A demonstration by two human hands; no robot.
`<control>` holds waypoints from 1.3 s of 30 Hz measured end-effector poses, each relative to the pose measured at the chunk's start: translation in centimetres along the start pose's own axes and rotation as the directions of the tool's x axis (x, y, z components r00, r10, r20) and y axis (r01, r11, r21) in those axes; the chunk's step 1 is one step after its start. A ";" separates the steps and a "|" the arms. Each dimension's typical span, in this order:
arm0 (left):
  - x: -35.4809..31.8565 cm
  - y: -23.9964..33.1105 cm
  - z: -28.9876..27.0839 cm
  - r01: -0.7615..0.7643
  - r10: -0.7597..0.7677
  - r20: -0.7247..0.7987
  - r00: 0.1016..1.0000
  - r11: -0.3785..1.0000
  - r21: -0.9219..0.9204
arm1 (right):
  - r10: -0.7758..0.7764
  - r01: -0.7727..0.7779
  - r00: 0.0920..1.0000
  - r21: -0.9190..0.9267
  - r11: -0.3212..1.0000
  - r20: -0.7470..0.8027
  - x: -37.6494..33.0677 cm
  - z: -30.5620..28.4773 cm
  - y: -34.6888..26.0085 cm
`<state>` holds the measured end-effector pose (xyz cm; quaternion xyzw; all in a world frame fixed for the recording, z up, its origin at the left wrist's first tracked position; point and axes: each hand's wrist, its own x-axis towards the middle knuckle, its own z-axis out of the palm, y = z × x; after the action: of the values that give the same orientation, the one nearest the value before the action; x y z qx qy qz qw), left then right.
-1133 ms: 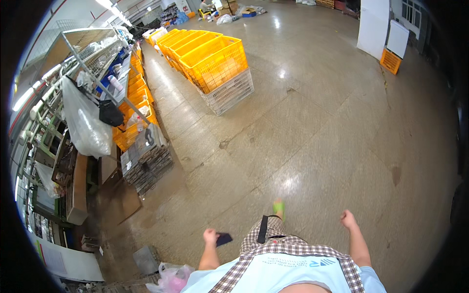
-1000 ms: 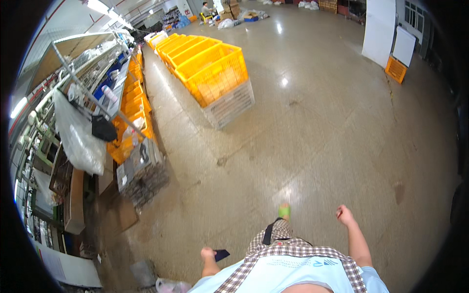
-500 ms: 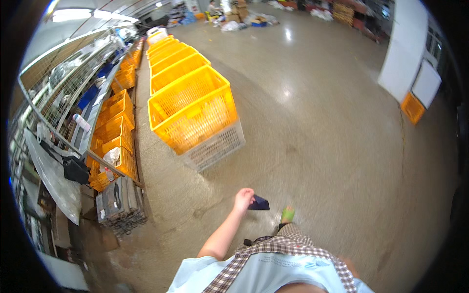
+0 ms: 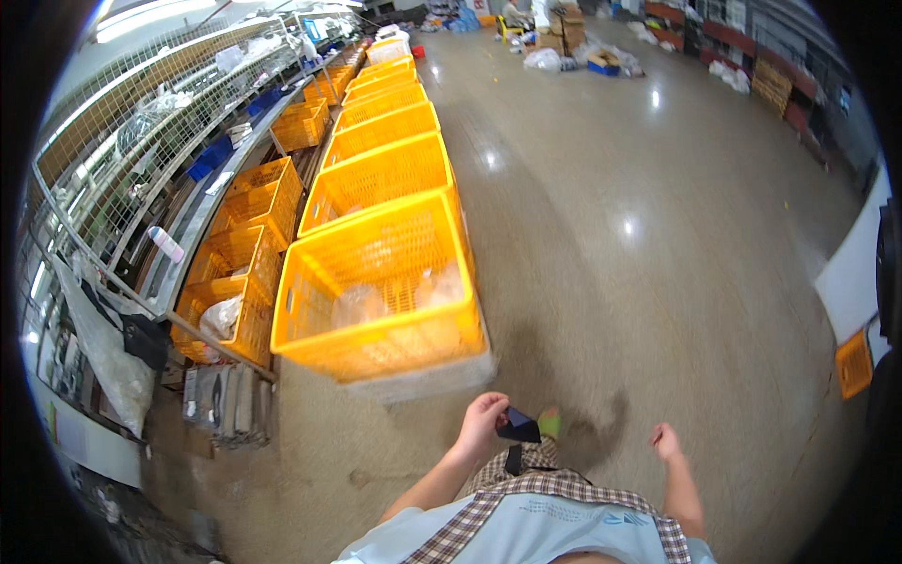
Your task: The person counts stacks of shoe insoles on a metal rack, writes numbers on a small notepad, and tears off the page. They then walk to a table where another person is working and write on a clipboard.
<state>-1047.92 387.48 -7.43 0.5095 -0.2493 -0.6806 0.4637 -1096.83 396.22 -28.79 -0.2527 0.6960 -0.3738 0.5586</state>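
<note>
In front of my body, my left hand (image 4: 486, 414) is closed on the edge of a small, dark navy, flat piece (image 4: 520, 426); whether it is cloth or card I cannot make out. My right hand (image 4: 665, 441) hangs at the right with its fingers curled in, and nothing shows in it. Just beyond my left hand stands the nearest yellow plastic crate (image 4: 376, 343), resting on a pale grey crate (image 4: 423, 381). Clear plastic bags (image 4: 360, 305) lie inside the yellow crate.
More yellow crates (image 4: 381, 183) run away from me in a row. Left of them stands a long rack with wire mesh (image 4: 89, 202), with orange crates (image 4: 225, 310) under its shelf and a grey bundle (image 4: 225, 404) at its foot. Far off, a person (image 4: 513, 14) is near cardboard boxes (image 4: 561, 33).
I have come closer to the crate row, and my view has swung left. My right hand has come into sight. The dark piece is still in my left hand.
</note>
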 end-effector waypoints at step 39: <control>133.2 71.9 24.5 -0.252 0.156 -0.334 0.929 0.930 -0.267 | -0.026 0.199 0.959 -0.611 0.766 0.281 122.9 30.7 -93.5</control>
<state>-1050.21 234.23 -1.90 0.5023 -0.1182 -0.5707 0.6388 -1103.83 238.87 -29.05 -0.5135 0.6864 -0.1149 0.5020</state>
